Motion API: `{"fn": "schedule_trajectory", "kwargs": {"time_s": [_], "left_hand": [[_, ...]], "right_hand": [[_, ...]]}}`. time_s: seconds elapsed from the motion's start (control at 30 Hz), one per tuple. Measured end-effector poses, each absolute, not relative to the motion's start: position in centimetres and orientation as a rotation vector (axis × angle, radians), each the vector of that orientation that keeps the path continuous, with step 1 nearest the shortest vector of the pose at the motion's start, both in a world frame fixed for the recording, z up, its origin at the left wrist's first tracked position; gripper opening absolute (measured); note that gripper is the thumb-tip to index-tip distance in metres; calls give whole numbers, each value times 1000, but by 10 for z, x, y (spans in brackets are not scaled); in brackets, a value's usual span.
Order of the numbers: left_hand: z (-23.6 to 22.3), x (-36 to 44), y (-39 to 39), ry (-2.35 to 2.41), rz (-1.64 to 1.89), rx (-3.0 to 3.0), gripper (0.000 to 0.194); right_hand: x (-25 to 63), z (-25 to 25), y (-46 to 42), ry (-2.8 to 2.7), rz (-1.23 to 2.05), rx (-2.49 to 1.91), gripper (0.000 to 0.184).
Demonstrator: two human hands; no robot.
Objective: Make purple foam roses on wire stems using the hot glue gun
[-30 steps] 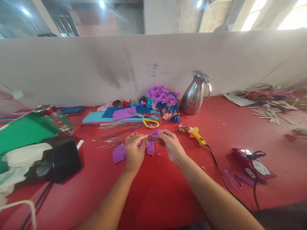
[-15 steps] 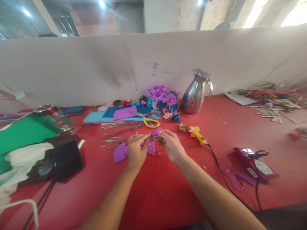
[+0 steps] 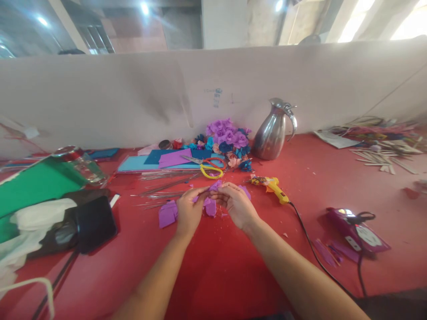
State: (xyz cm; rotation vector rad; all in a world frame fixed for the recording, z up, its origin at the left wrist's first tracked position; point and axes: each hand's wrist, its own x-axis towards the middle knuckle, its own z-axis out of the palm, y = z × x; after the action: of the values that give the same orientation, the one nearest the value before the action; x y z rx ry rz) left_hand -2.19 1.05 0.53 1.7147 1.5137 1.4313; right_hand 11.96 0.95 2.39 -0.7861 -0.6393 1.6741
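Note:
Both hands meet over the red table, pinching a small piece of purple paper (image 3: pixel 215 185) between their fingertips. My left hand (image 3: pixel 191 209) is closed on its left side, and my right hand (image 3: pixel 237 204) grips it from the right. The fingers partly hide the paper, so its exact shape cannot be made out. Cut purple paper pieces (image 3: pixel 168 214) lie beside the left hand, and another purple piece (image 3: pixel 210 207) rests below the fingertips. Scissors (image 3: pixel 211 169) with red and yellow handles lie just beyond the hands.
A yellow glue gun (image 3: pixel 274 187) with a black cord lies right of the hands. Behind stand a bunch of paper flowers (image 3: pixel 228 138) and a steel jug (image 3: pixel 271 133). Thin wires (image 3: pixel 163 195) lie left, near a black phone-like slab (image 3: pixel 96 224). A purple power strip (image 3: pixel 356 231) sits right.
Both hands keep their pinch on the purple paper, with the fingers shifting slightly around it. The whole view has moved a little; the other things lie as before.

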Motion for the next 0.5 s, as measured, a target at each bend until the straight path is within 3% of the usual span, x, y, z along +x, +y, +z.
{"fn": "schedule_trajectory", "kwargs": {"time_s": [0.27, 0.5], "left_hand": [[-4, -26, 17, 1468, 1480, 1456, 16], [-6, -29, 20, 1376, 1533, 1448, 15]], "right_hand": [[116, 28, 4, -728, 1552, -858, 19], [116, 34, 4, -818, 1380, -957, 13]]}}
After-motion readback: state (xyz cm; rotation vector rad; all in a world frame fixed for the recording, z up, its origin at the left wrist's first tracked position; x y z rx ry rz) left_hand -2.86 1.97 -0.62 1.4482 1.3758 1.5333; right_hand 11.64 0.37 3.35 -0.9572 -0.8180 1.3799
